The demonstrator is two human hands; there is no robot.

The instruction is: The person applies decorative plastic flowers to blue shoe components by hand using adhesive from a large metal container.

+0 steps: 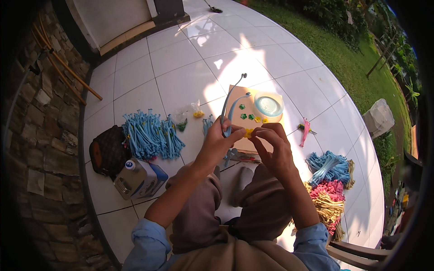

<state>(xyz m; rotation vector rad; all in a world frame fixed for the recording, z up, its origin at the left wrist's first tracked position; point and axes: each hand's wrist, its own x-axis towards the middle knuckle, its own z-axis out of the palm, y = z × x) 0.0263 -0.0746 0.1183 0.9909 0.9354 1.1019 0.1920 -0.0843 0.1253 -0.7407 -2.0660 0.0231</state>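
My left hand (217, 143) is closed round thin blue-grey stems (232, 105), whose curled tips point away from me. A small yellow flower-shaped piece (248, 133) sits between the fingertips of both hands. My right hand (276, 147) pinches that piece from the right side, its fingers bent. Both hands are above a tan board (249, 103). On the board lie several green flower pieces (242, 107), two yellow flower pieces (258, 119) and a round, shallow clear tub (269, 105) with a pale blue rim. Exactly how the yellow piece meets the stems is hidden by my fingers.
Bundled blue stems (151, 135) lie left, near a dark brown bag (108, 151) and a jerrycan (140, 178). Small clear bags (197, 109) hold coloured pieces. Blue (330, 166), pink (328, 189) and tan bundles (326, 205) lie right, below a small pink bunch (305, 132).
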